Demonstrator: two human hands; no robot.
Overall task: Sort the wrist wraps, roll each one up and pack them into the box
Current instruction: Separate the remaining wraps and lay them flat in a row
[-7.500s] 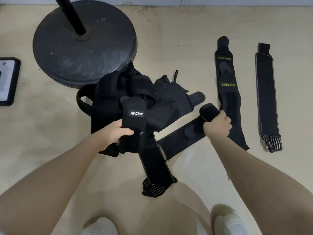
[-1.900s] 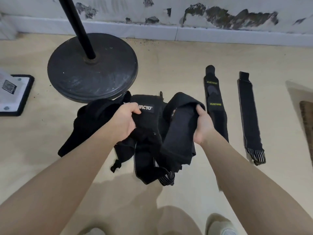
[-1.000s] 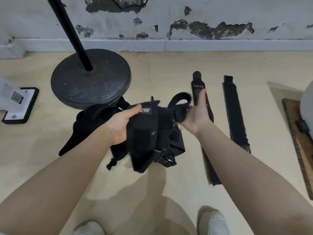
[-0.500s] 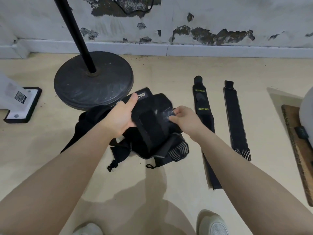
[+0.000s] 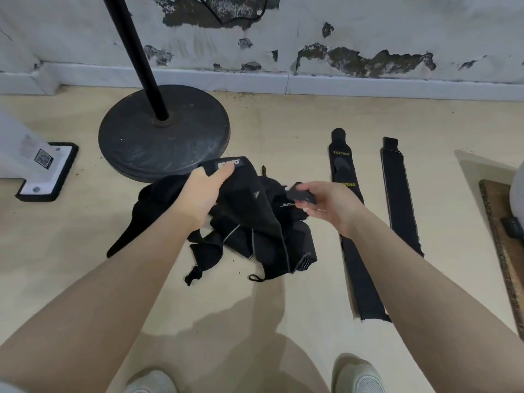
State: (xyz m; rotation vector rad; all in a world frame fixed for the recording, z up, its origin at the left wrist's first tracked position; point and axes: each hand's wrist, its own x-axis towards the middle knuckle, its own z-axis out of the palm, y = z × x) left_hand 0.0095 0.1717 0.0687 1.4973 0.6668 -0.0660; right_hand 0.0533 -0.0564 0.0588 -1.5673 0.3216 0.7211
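Observation:
A tangled pile of black wrist wraps (image 5: 249, 231) lies on the beige floor in front of me. My left hand (image 5: 202, 194) grips a wrap with a white logo patch (image 5: 229, 165) at the pile's far side. My right hand (image 5: 326, 202) pinches the black end tab of another wrap (image 5: 300, 194) just right of the pile. Two wraps lie flat and straight to the right: one with yellow XUEYING lettering (image 5: 344, 171), partly hidden by my right forearm, and a plain one with pale edging (image 5: 398, 194). No box is in view.
A round black stand base (image 5: 164, 140) with an upright pole (image 5: 136, 52) sits just behind the pile. A white device with a black-rimmed foot (image 5: 42, 168) is at the left. A brown mat edge (image 5: 502, 236) lies far right. A peeling wall runs along the back.
My right hand has pulled a wrap end out to the right of the pile. The bundle has dropped lower and spread onto the floor. My left hand stays on the logo wrap.

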